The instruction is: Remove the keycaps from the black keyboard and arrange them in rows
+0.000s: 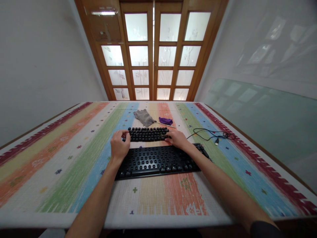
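Observation:
Several rows of loose black keycaps point(146, 134) lie on the cloth beyond a black keyboard point(148, 162). Most of the keyboard's middle shows bare key stems, while its bottom row and right end still carry caps. At the left end of the loose rows is my left hand point(120, 144), its fingers curled and the thumb near the index finger; anything between them is hidden. My right hand point(177, 138) reaches over the keyboard to the right end of the rows, thumb and fingertips closed around a keycap there. My right forearm covers part of the keyboard's right side.
Behind the keycaps lie a grey cloth point(144, 117), a purple cloth point(165, 121) and a thin metal rod point(165, 124). A black USB cable point(210, 133) is coiled at the right. A striped tablecloth point(81, 158) covers the table; walls flank both sides.

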A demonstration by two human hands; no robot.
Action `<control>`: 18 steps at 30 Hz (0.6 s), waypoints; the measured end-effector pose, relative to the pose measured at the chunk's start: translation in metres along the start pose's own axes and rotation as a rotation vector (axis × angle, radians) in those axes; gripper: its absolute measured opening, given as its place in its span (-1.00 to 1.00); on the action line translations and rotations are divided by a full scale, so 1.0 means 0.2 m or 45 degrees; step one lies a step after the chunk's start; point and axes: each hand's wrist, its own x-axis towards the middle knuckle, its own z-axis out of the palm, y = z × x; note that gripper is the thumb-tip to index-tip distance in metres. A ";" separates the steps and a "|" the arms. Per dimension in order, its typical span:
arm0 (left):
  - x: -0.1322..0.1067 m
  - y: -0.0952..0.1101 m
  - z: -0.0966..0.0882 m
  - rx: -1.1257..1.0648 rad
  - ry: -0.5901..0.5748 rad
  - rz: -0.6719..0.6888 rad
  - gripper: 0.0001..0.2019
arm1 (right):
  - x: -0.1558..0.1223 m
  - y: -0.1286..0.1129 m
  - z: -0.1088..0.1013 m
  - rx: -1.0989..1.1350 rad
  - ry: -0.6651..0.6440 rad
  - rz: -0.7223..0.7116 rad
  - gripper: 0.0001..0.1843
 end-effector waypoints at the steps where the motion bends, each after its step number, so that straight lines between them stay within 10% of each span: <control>1: 0.00 0.00 0.00 0.002 -0.005 -0.008 -0.83 | 0.00 0.00 0.00 0.001 0.007 -0.008 -0.73; 18: 0.03 -0.21 0.02 0.015 -0.132 -0.393 -0.73 | -0.03 0.19 -0.06 0.142 0.235 0.003 -0.65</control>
